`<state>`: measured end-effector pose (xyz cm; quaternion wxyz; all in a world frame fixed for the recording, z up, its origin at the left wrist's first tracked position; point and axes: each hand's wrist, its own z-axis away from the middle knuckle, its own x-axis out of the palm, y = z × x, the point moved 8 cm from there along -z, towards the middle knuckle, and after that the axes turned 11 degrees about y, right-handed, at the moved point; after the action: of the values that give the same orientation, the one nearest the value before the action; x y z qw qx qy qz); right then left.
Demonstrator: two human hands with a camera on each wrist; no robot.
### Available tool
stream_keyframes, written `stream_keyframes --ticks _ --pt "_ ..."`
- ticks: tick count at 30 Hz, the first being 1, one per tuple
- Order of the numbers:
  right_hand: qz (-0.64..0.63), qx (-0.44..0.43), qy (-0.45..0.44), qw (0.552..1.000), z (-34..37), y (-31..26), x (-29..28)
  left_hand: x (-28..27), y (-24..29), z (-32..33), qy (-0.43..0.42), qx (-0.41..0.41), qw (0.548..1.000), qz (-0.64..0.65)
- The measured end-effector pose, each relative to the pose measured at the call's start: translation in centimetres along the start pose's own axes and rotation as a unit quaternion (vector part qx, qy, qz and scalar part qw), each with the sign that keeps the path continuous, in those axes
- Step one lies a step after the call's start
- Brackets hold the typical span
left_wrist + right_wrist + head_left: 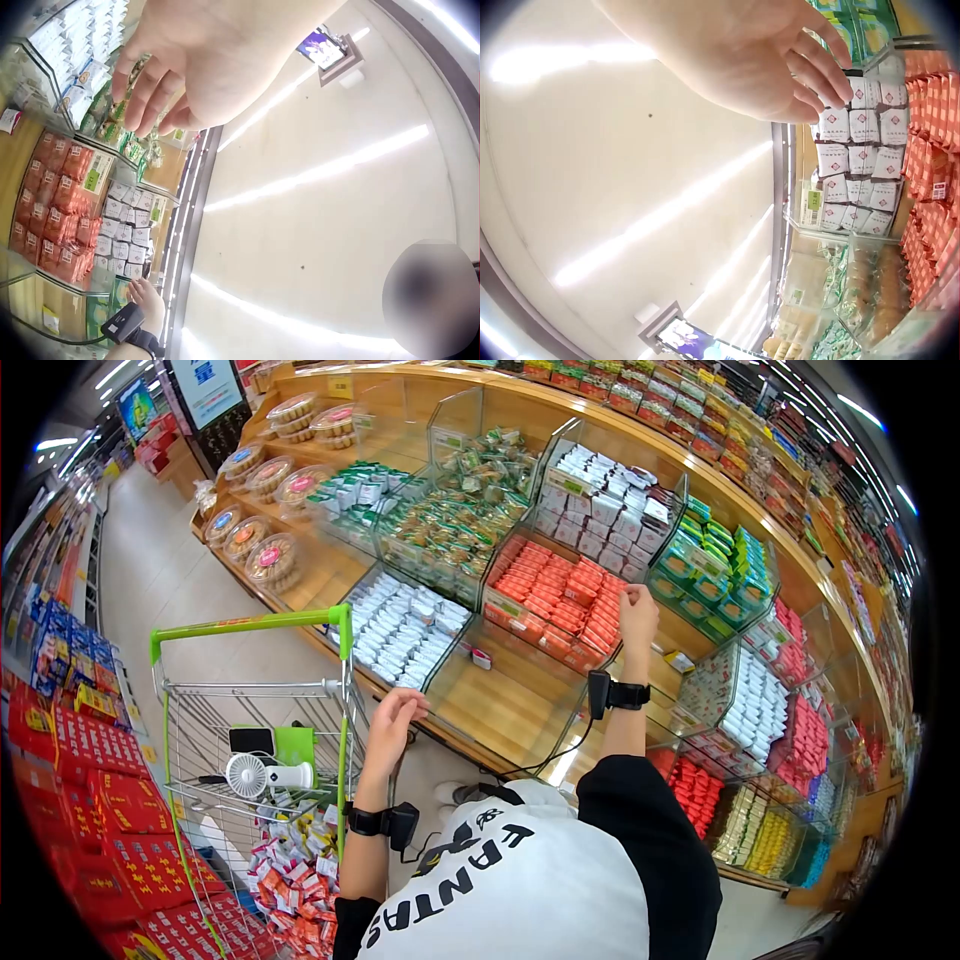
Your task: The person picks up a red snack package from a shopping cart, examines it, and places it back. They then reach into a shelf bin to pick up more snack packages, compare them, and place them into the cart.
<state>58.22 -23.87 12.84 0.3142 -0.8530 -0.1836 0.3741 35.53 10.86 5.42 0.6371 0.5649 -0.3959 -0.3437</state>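
My right hand (638, 615) hovers at the right edge of a clear bin of orange-red wrapped packets (545, 595), its fingers bent a little and nothing held. In the right wrist view its relaxed fingers (821, 71) overlap the white packets (862, 161) behind that bin. My left hand (393, 730) is held lower, near the front edge of the wooden shelf (490, 695) and beside the cart. Loosely bent fingers (154, 94) show in the left wrist view, holding nothing. White packets (400, 625) fill the bin just beyond that hand.
A shopping cart (250, 622) stands at the left, with a small fan (247, 774), a phone (252, 740) and many wrapped packets (290, 875) inside. Clear dividers separate the bins. Round cookie tubs (272, 560) sit at the far left; green packets (715, 570) lie right of my right hand.
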Motion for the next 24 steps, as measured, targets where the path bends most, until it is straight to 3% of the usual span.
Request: stream_keyframes --ticks 15,19,21,24 --pt "0.024 -0.002 -0.063 0.998 0.0 4.2 6.9 7.0 -0.8 -4.2 -0.078 0.029 0.996 -0.040" --pt "0.072 -0.035 -0.070 0.994 -0.1 3.8 8.5 8.5 -2.0 -5.7 -0.093 0.020 0.995 -0.036" --pt "0.067 -0.153 -0.025 0.986 0.2 2.2 9.0 9.2 -3.1 -6.2 -0.101 0.013 0.994 -0.036" --pt "0.063 -0.169 -0.066 0.981 0.6 1.5 10.4 10.2 -4.0 -6.5 -0.126 -0.005 0.991 -0.042"
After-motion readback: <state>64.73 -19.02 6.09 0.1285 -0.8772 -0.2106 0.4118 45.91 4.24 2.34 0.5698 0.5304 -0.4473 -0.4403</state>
